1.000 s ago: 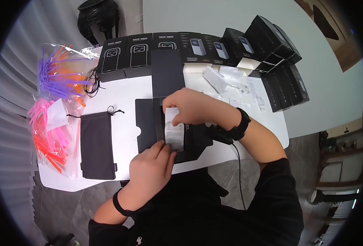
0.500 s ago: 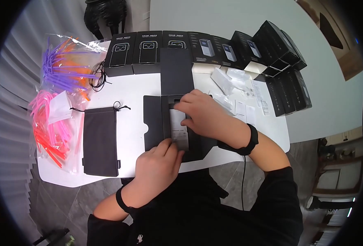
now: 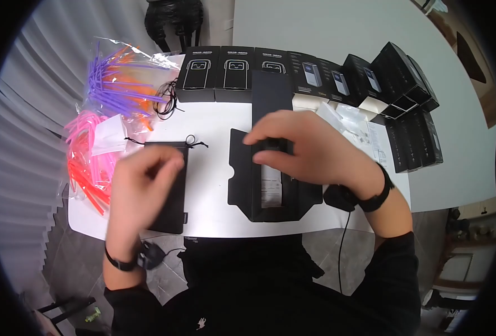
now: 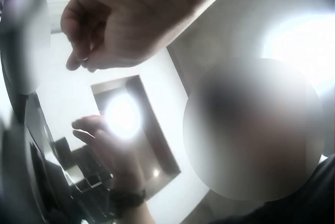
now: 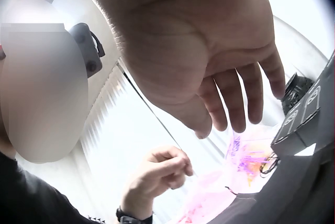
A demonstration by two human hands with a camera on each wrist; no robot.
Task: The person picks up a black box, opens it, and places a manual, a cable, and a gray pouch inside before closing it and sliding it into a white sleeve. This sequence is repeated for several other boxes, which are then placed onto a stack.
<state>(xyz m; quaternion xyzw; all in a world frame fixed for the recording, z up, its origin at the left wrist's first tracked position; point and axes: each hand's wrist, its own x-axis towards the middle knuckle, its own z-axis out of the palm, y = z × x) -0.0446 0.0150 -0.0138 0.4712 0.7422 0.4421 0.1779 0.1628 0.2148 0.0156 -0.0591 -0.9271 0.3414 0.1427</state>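
Note:
My right hand (image 3: 315, 148) hovers over an opened black box (image 3: 241, 173), its fingers bent loosely with a gap to the thumb. In the right wrist view the palm shows bare and the fingers hang relaxed. Inside the box lies a white printed paper (image 3: 271, 190), partly hidden under this hand. Over to the left, my left hand (image 3: 139, 187) is held above a black drawstring pouch (image 3: 172, 207) and covers much of it. Its fingers (image 4: 78, 51) curve loosely toward the thumb, and nothing shows between them.
Black product boxes (image 3: 234, 73) line the back of the white table, with more stacked at the right (image 3: 416, 143). White wrappings (image 3: 349, 120) and leaflets lie right of the opened box. Clear bags of purple (image 3: 111, 89) and pink sticks (image 3: 83, 129) sit left, near a coiled black cord (image 3: 167, 101).
Both hands have left the paper, which now lies in the box. My left hand has moved left over the pouch; the right has lifted a little. The head view has shifted left.

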